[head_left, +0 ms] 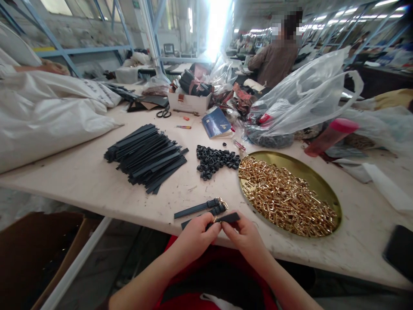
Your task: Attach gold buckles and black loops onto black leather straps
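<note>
Close to the table's front edge, my left hand [200,234] and my right hand [242,236] pinch one dark strap [230,217] between them. A bit of gold metal shows on it by the left fingertips, mostly hidden. Just beyond my left hand lie straps with gold buckles [197,208]. A heap of plain dark straps [146,157] is at the left. Small black strap loops [214,161] form a pile in the middle. Many gold buckles [287,196] fill a round gold tray [335,202] on the right.
Behind the piles are scissors [163,113], a blue booklet [217,122] and a white box [189,102]. A clear plastic bag [300,99] and a pink-capped bottle [332,135] stand back right. White sacks [48,120] cover the left. A person [277,58] stands farther off.
</note>
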`<action>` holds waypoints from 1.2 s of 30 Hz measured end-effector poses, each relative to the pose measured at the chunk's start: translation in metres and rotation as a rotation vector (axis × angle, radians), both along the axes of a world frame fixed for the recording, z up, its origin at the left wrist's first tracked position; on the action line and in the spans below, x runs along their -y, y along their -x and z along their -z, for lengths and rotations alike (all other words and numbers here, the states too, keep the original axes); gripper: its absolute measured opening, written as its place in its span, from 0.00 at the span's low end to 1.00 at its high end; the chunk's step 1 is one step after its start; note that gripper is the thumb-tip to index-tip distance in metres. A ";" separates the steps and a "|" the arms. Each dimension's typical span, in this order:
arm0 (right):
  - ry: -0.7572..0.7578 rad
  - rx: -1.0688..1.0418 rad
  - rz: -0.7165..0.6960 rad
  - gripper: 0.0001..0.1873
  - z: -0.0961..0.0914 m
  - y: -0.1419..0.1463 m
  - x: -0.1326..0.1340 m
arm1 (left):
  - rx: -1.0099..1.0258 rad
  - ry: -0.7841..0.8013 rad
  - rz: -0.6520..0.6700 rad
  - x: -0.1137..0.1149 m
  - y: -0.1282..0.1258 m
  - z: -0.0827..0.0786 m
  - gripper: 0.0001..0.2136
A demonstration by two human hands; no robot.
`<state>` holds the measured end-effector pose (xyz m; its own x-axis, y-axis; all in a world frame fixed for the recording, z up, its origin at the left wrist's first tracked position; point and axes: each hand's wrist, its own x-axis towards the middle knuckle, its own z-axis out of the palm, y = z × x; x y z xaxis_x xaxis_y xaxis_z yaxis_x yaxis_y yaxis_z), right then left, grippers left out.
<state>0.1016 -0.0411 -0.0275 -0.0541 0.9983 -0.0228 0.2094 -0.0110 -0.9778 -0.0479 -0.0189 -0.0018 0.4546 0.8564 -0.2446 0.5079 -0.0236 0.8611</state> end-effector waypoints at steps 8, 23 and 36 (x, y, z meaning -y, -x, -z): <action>0.136 -0.164 -0.047 0.12 0.004 -0.006 -0.008 | -0.062 -0.044 0.057 -0.010 0.000 -0.002 0.10; 0.088 -0.032 -0.020 0.09 0.004 -0.008 -0.012 | -0.164 -0.096 0.068 -0.015 -0.003 -0.005 0.09; -0.111 0.150 -0.044 0.03 -0.010 -0.012 -0.005 | 0.050 0.134 0.111 -0.014 0.003 -0.011 0.13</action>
<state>0.1133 -0.0362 -0.0172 -0.1019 0.9918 0.0766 0.3507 0.1079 -0.9302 -0.0504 -0.0048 0.0088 0.5591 0.7614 -0.3281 0.4651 0.0396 0.8844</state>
